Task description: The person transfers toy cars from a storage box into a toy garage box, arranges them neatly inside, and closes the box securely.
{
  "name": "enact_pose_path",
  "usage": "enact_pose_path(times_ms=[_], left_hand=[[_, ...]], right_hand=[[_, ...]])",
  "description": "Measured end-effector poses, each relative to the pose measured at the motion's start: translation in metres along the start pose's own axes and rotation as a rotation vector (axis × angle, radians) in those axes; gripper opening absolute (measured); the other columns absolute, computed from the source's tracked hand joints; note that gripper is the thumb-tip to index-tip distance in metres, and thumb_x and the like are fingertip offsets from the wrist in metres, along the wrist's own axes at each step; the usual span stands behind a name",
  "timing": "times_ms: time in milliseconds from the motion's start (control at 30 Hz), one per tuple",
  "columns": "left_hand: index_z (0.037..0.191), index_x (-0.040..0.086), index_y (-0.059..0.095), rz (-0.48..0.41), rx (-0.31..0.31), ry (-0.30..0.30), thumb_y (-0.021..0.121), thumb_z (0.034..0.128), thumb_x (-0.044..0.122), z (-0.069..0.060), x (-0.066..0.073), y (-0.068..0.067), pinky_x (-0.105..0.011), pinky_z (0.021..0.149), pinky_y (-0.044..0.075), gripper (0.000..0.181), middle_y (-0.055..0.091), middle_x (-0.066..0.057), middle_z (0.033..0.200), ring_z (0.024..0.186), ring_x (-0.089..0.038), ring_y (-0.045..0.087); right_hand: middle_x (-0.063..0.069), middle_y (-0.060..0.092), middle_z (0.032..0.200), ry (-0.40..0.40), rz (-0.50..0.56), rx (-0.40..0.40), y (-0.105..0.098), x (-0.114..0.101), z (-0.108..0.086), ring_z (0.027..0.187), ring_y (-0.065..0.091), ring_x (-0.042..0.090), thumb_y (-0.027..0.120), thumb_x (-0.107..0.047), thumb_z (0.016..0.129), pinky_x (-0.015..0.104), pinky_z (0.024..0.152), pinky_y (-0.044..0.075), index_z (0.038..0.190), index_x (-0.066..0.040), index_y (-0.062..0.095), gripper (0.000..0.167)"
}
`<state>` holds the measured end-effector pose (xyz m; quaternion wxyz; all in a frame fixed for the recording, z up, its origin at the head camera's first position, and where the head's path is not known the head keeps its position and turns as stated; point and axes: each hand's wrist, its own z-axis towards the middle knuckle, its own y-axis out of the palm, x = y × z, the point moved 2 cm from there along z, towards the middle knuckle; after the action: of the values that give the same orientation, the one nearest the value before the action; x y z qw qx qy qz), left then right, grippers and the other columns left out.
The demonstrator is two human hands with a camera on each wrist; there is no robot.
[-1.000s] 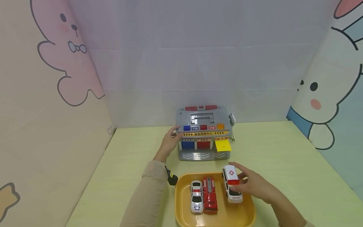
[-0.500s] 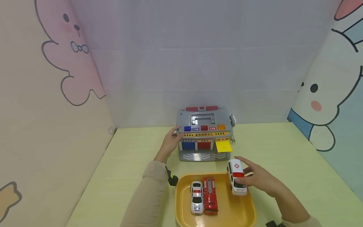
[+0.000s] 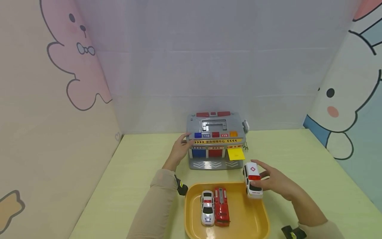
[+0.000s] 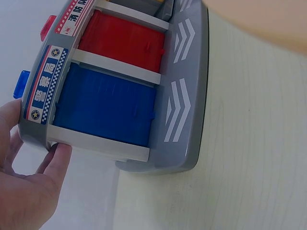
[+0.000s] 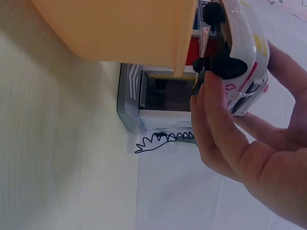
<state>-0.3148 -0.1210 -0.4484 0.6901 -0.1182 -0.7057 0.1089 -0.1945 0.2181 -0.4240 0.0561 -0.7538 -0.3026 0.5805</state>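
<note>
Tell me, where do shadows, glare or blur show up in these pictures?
Head view: soft, even light, a pale glint low on the toy station; left wrist view: a tan shape in the top right corner, too blurred to identify; right wrist view: a soft shadow on the table beside the orange tray.

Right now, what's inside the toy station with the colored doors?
In the toy station, the bay under the raised yellow door is open but too dark inside to make anything out. The lowered blue door and red door hide whatever is behind them.
</note>
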Motion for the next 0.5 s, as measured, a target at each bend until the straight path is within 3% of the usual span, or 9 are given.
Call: enact_pose_path(times_ms=[500], left_hand=[[0.144, 0.022, 0.047, 0.000, -0.003, -0.005, 0.059, 0.0992, 0.030, -0.001, 0.003, 0.000, -0.051, 0.098, 0.042, 0.047, 0.051, -0.018, 0.135, 0.124, -0.035, 0.049]], right_hand=[[0.028, 0.050, 0.118, 0.009, 0.033, -0.001, -0.013, 0.004, 0.015, 0.092, 0.060, 0.030, 0.076, -0.022, 0.087, 0.042, 0.079, 0.055, 0.154, -0.005, 0.020, 0.089]])
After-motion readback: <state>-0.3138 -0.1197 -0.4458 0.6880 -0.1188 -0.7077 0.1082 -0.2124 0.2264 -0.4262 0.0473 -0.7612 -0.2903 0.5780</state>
